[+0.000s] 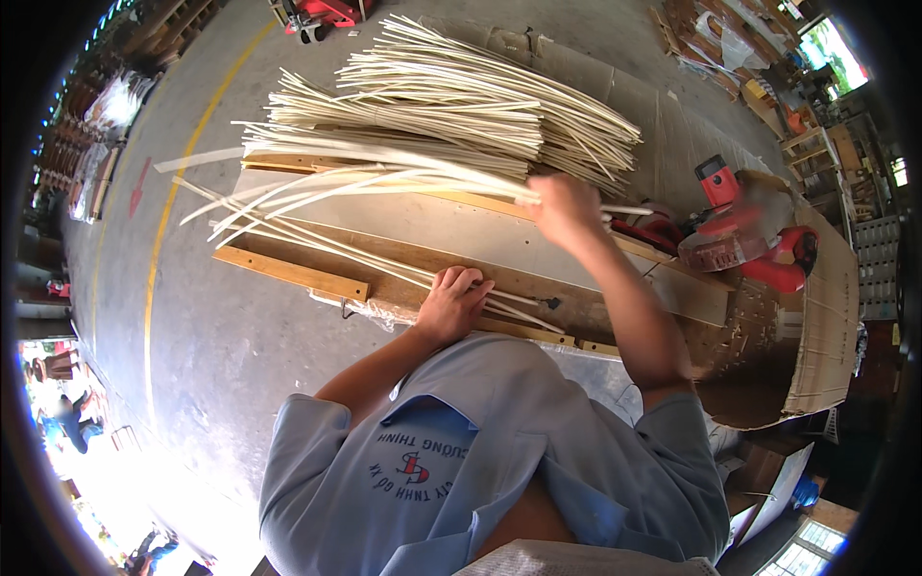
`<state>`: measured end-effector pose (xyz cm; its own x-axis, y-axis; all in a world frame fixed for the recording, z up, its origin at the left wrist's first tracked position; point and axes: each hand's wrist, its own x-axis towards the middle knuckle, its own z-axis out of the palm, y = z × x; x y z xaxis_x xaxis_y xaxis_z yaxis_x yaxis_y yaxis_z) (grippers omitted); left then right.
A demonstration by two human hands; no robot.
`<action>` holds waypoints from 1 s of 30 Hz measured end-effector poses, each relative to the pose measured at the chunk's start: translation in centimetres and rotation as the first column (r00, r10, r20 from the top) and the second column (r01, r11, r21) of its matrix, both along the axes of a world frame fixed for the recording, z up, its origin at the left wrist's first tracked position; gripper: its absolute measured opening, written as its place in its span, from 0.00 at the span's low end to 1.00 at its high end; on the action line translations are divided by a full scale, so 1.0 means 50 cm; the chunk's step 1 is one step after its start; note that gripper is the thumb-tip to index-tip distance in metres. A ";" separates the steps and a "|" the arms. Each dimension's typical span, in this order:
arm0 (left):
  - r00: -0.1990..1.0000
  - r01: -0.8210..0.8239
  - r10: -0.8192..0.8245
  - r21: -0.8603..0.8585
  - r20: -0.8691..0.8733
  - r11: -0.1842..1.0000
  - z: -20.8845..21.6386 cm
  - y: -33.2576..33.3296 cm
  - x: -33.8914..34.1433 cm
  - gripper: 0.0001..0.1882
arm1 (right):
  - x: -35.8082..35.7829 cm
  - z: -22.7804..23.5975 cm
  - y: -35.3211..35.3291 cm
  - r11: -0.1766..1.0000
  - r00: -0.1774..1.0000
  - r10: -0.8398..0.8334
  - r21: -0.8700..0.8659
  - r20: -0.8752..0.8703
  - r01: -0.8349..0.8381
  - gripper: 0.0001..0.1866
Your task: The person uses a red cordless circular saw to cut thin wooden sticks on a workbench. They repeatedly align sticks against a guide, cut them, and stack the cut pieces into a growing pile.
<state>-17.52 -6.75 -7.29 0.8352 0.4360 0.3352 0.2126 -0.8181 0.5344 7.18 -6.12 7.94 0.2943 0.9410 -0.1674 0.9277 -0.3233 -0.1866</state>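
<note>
My right hand (567, 211), somewhat blurred, is closed round a small bunch of long, pale cane-like rods (403, 178). They fan out to the left over the wooden bench (567, 278), and their short ends stick out to the right of the fist. Nearer to me, my left hand (454, 303) lies with curled fingers over a few more rods (355, 253) along the bench's near side. Its fingertips are partly hidden. Large piles of the same rods (442, 106) lie beyond the bench.
A red power saw (740, 240) stands at the bench's right end, beside a large cardboard sheet (826, 307). A wooden strip (288, 273) edges the bench at near left. A red wheeled machine (322, 14) stands at the far side, near a yellow floor line (197, 139).
</note>
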 end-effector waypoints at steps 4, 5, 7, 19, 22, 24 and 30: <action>0.999 -0.024 0.023 -0.046 -0.034 0.999 0.006 0.001 0.002 0.20 | 0.037 0.159 -0.031 0.917 0.990 -0.066 0.399 0.127 0.009 0.13; 0.999 -0.027 0.026 -0.051 -0.030 0.998 0.006 0.000 0.004 0.19 | 0.052 0.190 -0.044 0.871 0.996 -0.070 0.483 -0.056 0.088 0.13; 0.999 -0.034 0.033 -0.058 -0.021 0.998 0.006 0.001 0.007 0.17 | 0.056 0.252 -0.069 0.809 0.924 -0.034 0.532 -0.382 0.249 0.12; 0.969 0.186 -0.079 -0.476 0.236 0.859 0.196 0.112 0.088 0.39 | -0.004 0.053 -0.131 0.901 0.400 0.244 0.359 -0.883 0.244 0.13; 0.813 0.577 -0.208 -0.706 0.544 0.410 0.384 0.137 0.184 0.58 | -0.011 0.048 -0.141 0.918 0.447 0.265 0.366 -0.854 0.155 0.12; 0.756 0.649 -0.368 -0.693 0.542 0.313 0.485 0.120 0.234 0.59 | -0.012 0.017 -0.139 0.894 0.477 0.350 0.439 -0.807 0.086 0.12; 0.805 0.579 -0.314 -0.780 0.503 0.236 0.540 0.084 0.294 0.29 | 0.014 -0.012 -0.161 0.946 0.273 0.227 0.279 -0.935 0.167 0.11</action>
